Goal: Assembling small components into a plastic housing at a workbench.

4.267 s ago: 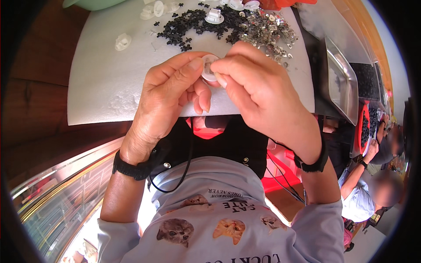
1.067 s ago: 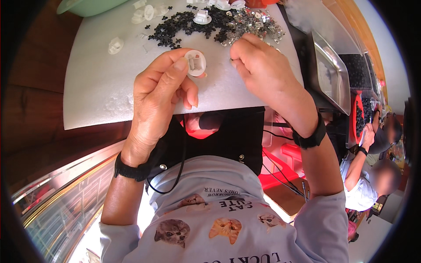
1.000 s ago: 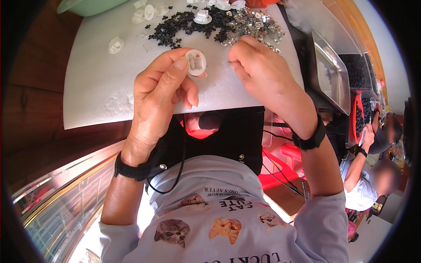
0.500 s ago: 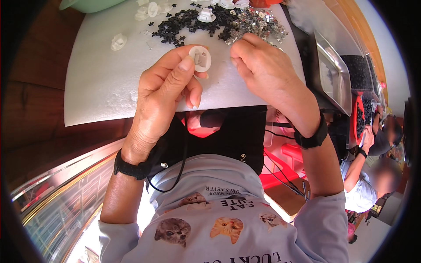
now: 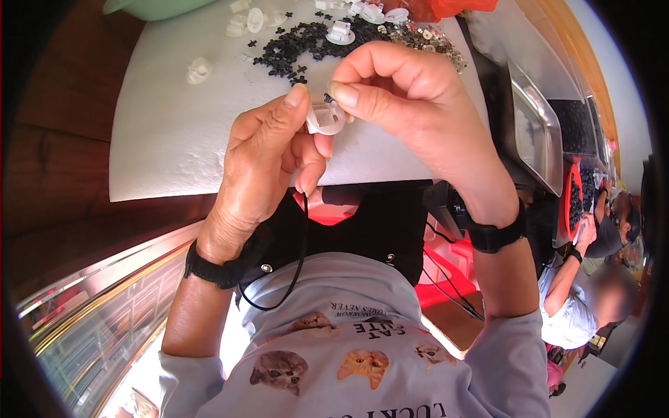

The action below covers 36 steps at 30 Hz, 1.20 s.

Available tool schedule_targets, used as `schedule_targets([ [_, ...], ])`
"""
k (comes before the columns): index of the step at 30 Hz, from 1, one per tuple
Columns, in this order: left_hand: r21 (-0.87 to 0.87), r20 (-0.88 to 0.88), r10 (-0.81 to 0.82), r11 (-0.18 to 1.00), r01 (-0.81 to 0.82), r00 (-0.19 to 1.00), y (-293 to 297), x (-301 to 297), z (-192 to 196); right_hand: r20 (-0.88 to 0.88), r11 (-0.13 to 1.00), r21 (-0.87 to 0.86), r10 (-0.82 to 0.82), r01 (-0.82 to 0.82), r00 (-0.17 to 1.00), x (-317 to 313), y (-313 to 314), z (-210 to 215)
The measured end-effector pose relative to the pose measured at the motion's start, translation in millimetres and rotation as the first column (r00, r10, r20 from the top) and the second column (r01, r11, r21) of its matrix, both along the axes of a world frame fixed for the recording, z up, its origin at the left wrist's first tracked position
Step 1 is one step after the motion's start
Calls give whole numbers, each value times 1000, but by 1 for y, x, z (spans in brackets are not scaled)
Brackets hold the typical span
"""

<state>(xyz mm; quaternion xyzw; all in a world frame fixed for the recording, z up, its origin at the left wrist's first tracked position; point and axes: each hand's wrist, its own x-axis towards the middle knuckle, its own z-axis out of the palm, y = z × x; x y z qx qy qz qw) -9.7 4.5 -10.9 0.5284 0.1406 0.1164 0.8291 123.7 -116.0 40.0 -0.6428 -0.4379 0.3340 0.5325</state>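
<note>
Between the thumb and fingers of my left hand (image 5: 268, 139) is a round white plastic part (image 5: 326, 120) with a raised rectangular housing, tilted above the table. My right hand (image 5: 411, 97) pinches a small black plastic piece (image 5: 328, 98) at the upper edge of that housing. Whether the black piece touches the housing or sits inside it, I cannot tell. Past my hands, small black cross-shaped pieces (image 5: 282, 54) lie in a loose heap. One white part (image 5: 340, 32) stands among them, and another white part (image 5: 199, 70) lies alone to the left.
Small metal pieces (image 5: 446, 50) are heaped at the far right, partly behind my right hand. Several white parts (image 5: 255, 19) lie at the back, near a green bowl (image 5: 160, 7). A metal tray (image 5: 536, 125) stands right of the white table surface (image 5: 167, 153). Co-workers (image 5: 571, 306) sit further right.
My right hand has moved left from the metal heap to the white part, with a black piece now showing in its fingertips. The white part has tilted in my left hand.
</note>
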Motion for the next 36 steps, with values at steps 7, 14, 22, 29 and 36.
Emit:
schedule_targets([
  [7, -40, -41, -30, 999, 28, 999, 3, 1, 5, 76, 986, 152, -82, 69, 994, -8, 6, -17],
  [14, -42, -46, -23, 999, 21, 999, 3, 2, 3, 497, 937, 348, -212, 31, 841, -5, 9, -26],
  [22, -89, -40, -40, 995, 36, 998, 6, 2, 3, 550, 937, 349, -226, 24, 804, -10, 9, -28],
  [29, -19, -76, -40, 999, 38, 996, 7, 1, 2, 751, 924, 379, -284, -38, 596, -14, 11, -26],
  [36, -2, -69, -27, 1000, 27, 997, 6, 2, 0, 734, 927, 371, -259, -52, 627, -12, 7, -32],
])
